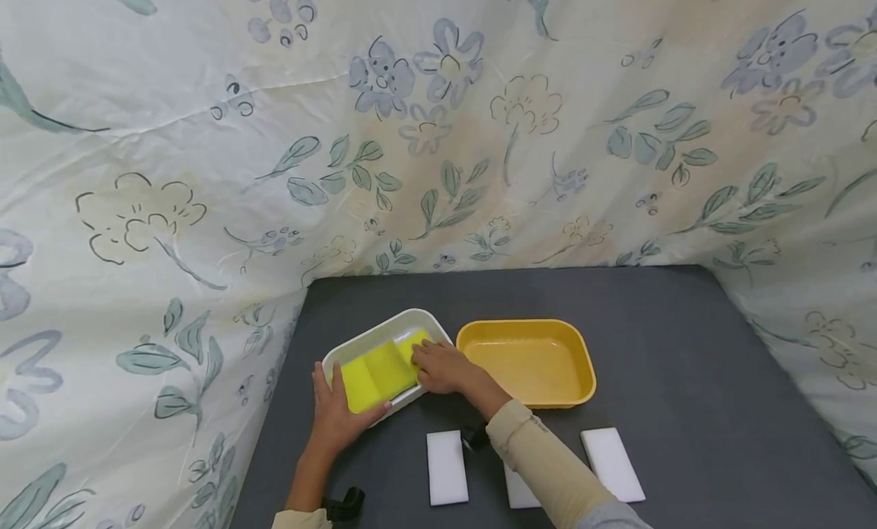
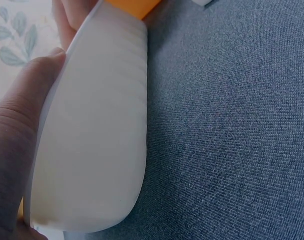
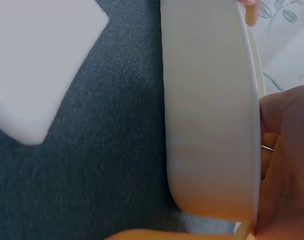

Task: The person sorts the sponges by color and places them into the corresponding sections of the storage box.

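Observation:
A white tray [image 1: 373, 333] stands slanted on the dark table, with yellow sponges [image 1: 389, 368] lying side by side in it. My left hand [image 1: 336, 422] spreads over the tray's left end, its fingers and thumb fairly straight. The left wrist view shows that thumb [image 2: 29, 85] resting on the tray's rim. Over the tray's right end, my right hand [image 1: 445, 367] has curled fingers on the rightmost yellow sponge [image 1: 411, 341]. In the right wrist view, the tray wall [image 3: 209, 115] hides the sponges and the right fingertips.
A yellow-orange tray [image 1: 527, 361] sits just right of the white one. White sponge-like blocks lie nearer me: one on the left [image 1: 448, 468], one partly under my right sleeve [image 1: 519, 489] and one on the right [image 1: 613, 464]. Floral cloth [image 1: 438, 133] hangs behind the table.

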`<state>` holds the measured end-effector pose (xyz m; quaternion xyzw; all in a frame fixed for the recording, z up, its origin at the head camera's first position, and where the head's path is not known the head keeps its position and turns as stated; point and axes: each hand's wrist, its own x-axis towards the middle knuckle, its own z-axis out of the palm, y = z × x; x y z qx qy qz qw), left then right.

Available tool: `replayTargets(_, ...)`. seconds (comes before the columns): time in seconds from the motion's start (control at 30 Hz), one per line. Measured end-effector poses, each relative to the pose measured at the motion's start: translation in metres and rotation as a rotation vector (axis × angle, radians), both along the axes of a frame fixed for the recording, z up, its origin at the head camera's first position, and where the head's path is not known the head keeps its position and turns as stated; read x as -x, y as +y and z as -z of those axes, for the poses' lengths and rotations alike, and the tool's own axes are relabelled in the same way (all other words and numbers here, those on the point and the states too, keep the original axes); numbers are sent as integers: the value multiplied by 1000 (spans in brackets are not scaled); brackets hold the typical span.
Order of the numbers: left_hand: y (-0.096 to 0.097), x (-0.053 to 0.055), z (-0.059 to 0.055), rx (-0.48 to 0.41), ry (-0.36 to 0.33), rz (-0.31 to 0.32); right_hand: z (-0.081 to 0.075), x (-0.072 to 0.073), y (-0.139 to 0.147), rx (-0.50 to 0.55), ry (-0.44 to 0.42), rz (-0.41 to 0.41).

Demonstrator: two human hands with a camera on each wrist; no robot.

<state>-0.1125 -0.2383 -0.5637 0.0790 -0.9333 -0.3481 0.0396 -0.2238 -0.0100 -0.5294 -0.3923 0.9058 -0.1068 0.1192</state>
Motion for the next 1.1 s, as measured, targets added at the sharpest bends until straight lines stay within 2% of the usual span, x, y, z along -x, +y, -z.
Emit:
replayTargets(0.17,0,2,0,-13,-16,-3,-7,3,14,142,-125,12)
replayTargets(0.27,0,2,0,-19,-24,-4,-11,3,32,248,-102,31)
replayTargets(0.33,0,3,0,-14,-23,-5,-13,1,49,289,-18,58)
replayTargets(0.43,0,2,-1,-12,-20,-6,-15,-2,83,361,164,121)
replayTargets(0.57,0,1,-2,-12,-26,-7,-12,-6,138,456,415,256)
replayTargets(0.63,0,0,-3,-12,-36,-8,-7,-10,166,482,505,346)
replayTargets(0.67,0,0,-3,-11,-40,-9,-4,-13,179,489,523,394)
replayTargets(0.73,0,-1,-3,-11,-51,-13,1,-20,202,486,518,480)
replayTargets(0.87,0,-2,-2,-4,-58,-11,14,-37,234,460,396,609)
replayTargets(0.97,1,-2,-2,-4,-56,-7,20,-47,245,453,308,665)
replayTargets(1.1,2,-1,-1,0,-57,-6,24,-55,252,444,236,710)
